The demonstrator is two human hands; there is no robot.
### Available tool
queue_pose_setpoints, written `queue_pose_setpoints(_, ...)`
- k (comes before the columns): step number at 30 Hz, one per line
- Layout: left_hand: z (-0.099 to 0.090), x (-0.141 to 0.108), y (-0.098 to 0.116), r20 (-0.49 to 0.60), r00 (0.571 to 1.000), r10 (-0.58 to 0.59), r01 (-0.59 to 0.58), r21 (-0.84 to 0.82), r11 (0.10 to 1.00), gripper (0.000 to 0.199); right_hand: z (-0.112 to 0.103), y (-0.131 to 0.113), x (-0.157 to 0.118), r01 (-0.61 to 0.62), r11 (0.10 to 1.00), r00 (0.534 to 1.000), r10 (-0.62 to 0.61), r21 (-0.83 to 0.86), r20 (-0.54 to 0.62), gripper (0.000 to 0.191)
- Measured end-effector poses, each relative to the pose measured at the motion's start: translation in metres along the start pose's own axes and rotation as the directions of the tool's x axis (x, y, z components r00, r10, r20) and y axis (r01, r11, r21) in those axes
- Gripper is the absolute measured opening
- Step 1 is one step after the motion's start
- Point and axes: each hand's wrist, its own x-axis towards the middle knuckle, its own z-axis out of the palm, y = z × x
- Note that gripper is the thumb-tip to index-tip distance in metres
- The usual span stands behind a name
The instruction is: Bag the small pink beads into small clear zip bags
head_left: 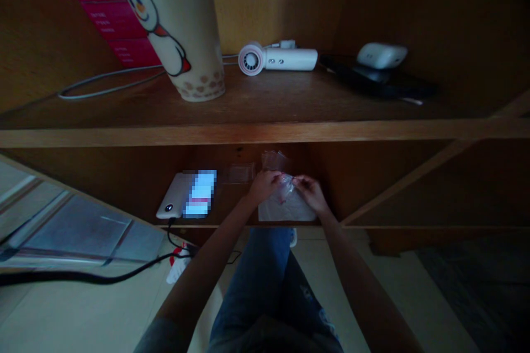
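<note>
My left hand (265,186) and my right hand (308,193) meet over the wooden desktop (244,215), pinching a small clear plastic bag (286,185) between their fingers. Something pinkish shows faintly through the plastic, too small to identify. Beneath my hands lies a flat, whitish plastic sleeve (286,208). Another crumpled clear bag (274,160) sits just beyond my left hand. A flat clear packet (238,174) rests further left. A white power bank (174,197) lies left of my hands, partly covered by a blurred patch.
A black cable (174,242) runs from the power bank over the desk's front edge. On the shelf above stand a tall printed paper cup (178,16), a small white hair dryer (281,59), and a white case (381,55) on a dark item (372,77). A grey cable (110,85) lies behind the cup.
</note>
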Motion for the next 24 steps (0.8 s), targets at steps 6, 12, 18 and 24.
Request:
queue_pose_setpoints(6,0.004,0.003,0.004,-0.086,0.995,-0.052,0.038,-0.156,0.987,0.03,-0.001,0.001,0.0,0.019,1.0,1.0,-0.019,0.018,-0.012,0.03)
queue_pose_setpoints(12,0.009,0.009,0.007,-0.051,0.999,0.006,-0.018,-0.244,0.97,0.022,-0.002,0.005,0.001,0.061,0.998,0.998,-0.061,0.01,-0.005,0.029)
queue_pose_setpoints(18,0.015,0.011,0.008,-0.069,0.997,-0.042,0.025,-0.237,0.971,0.024,-0.001,0.01,0.002,0.06,0.998,0.995,-0.06,-0.002,-0.077,0.031)
queue_pose_setpoints(24,0.012,0.01,-0.003,0.008,0.994,-0.111,0.108,-0.297,0.949,0.02,-0.003,0.007,0.0,0.02,0.997,0.972,-0.037,-0.074,-0.233,0.036)
